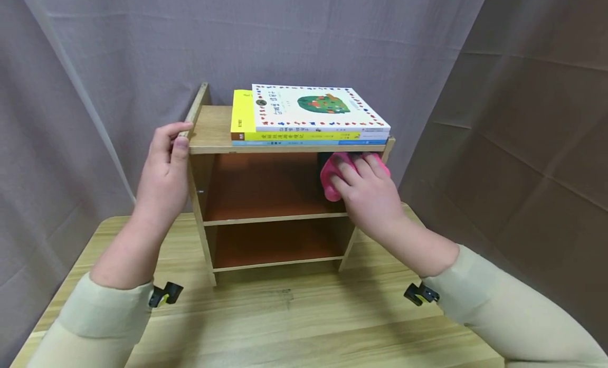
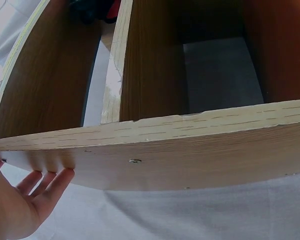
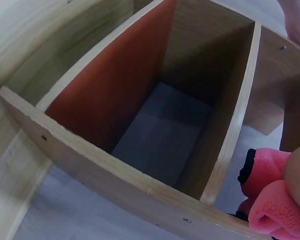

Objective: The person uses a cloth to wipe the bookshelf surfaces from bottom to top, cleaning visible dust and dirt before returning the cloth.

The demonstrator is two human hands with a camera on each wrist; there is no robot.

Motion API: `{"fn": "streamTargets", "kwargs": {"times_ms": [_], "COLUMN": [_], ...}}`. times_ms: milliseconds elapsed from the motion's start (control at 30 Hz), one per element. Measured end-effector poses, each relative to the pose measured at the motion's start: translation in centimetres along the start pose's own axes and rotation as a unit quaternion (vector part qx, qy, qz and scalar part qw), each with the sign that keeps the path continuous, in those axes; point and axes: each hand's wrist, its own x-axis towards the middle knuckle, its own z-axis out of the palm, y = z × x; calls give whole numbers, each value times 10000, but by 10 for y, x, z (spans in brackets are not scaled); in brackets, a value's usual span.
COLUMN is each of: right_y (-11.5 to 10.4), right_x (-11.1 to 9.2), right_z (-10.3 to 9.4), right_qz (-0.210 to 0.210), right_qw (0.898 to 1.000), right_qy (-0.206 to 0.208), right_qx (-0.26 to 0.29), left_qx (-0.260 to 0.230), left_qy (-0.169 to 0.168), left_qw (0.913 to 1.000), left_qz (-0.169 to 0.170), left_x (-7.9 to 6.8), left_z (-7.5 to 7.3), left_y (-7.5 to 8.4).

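Observation:
A small wooden shelf unit [image 1: 275, 218] stands on the table. My left hand [image 1: 163, 178] grips its upper left corner, thumb at the front edge; in the left wrist view, fingertips [image 2: 65, 175] touch the outer face of the side panel [image 2: 215, 165]. In my right hand [image 1: 372, 199] is a bunched pink cloth [image 1: 330, 186], held inside the top compartment, close to the right side panel just under the top board. The right wrist view shows the fuzzy cloth [image 3: 277, 210] folded over, with dark trim.
Several stacked books lie on the shelf's top board, a white picture book [image 1: 318, 108] uppermost over a yellow one [image 1: 241, 114]. Two lower boards have reddish-brown surfaces. Grey curtain [image 1: 304, 35] hangs behind, and the wooden table [image 1: 285, 326] extends in front.

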Motion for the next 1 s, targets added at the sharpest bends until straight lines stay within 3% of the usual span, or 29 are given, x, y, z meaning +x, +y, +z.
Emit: {"fn": "streamTargets", "kwargs": {"times_ms": [233,567,867,1000], "right_y": [0,-5,-9,-12], "right_x": [8,13,12,10], "right_z": [4,6,13,15], "right_qz": [308,552,509,539], "right_qw": [9993,9938,9958,9949], "right_qy": [-55,-755,-525,-695], "right_qx": [-181,-596,-546,-490], "left_qx": [24,-7,-11,-22], "left_qy": [129,104,-13,12], "left_qw": [9999,9999,10000,10000], "left_qz": [43,38,-66,-28], "left_x": [0,0,1,0], "left_z": [2,2,-1,-1], "left_y": [0,0,0,0]}}
